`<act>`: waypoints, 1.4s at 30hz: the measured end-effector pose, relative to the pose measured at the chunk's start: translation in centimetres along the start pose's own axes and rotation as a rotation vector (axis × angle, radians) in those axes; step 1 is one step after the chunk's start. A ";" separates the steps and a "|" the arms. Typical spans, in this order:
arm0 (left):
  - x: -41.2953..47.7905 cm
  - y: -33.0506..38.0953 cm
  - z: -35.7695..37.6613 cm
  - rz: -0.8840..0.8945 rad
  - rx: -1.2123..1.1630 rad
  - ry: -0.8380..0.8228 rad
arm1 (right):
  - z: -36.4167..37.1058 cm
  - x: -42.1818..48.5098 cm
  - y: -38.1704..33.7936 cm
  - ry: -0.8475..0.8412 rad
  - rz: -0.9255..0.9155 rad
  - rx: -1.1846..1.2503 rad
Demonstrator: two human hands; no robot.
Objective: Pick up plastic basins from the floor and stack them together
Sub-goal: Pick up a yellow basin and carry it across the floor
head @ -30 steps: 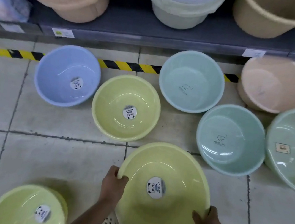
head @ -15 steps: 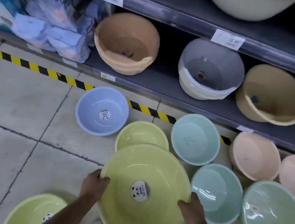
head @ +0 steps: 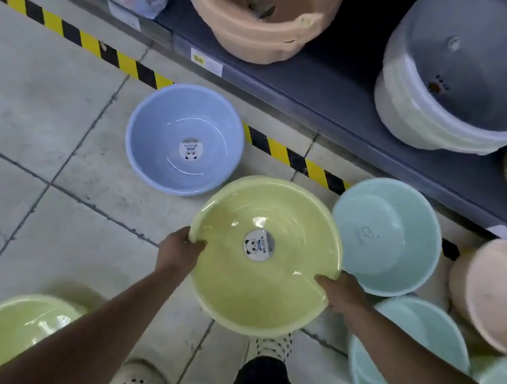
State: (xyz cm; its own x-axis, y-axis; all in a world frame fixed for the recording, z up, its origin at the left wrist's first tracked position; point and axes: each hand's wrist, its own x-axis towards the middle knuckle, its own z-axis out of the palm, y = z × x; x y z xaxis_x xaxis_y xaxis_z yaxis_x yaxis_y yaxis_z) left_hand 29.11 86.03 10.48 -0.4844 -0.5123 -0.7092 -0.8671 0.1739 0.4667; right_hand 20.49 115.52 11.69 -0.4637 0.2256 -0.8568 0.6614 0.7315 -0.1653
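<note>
I hold a large yellow basin [head: 253,287] with a panda sticker above the floor, tilted toward me. My left hand [head: 179,251] grips its left rim and my right hand [head: 342,293] grips its right rim. It covers the spot where a smaller yellow basin stood, which is hidden now. On the floor around it stand a blue basin [head: 184,148], a pale teal basin [head: 393,241], a second teal basin [head: 434,322] under my right arm, a pink basin [head: 501,295] and a yellow-green basin [head: 14,331] at the bottom left.
A low grey shelf [head: 323,82] runs across the top right with peach tubs [head: 254,16] and grey and white tubs [head: 469,84]. Yellow-black tape [head: 73,32] marks the floor along it. My feet [head: 271,347] stand just below the held basin.
Both hands have carried the yellow basin forward and to the right, over the smaller yellow basin. The view has swung closer to the shelf.
</note>
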 end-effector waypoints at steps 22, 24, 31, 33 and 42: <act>7.9 -5.1 3.6 -0.074 0.054 -0.107 | 5.9 7.8 0.0 0.103 -0.105 0.017; 7.1 -5.3 2.3 -0.067 0.026 -0.095 | 5.6 5.8 -0.4 0.090 -0.129 0.029; 0.5 -4.0 -5.9 -0.008 -0.050 -0.021 | 4.4 -4.7 -3.8 0.155 -0.233 -0.055; -1.5 -3.1 -9.2 -0.002 -0.088 0.014 | 3.3 -7.8 -6.0 0.146 -0.265 -0.102; -4.8 1.2 -19.5 -0.090 -0.173 0.117 | -0.1 -15.2 -20.6 0.208 -0.435 -0.347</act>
State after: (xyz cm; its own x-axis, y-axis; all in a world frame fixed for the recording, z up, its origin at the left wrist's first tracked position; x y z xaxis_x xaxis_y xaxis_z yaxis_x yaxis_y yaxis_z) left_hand 32.67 72.27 24.78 -0.3803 -0.6151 -0.6907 -0.8687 -0.0186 0.4950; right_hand 13.85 97.06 28.17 -0.7781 -0.0465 -0.6265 0.1692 0.9449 -0.2803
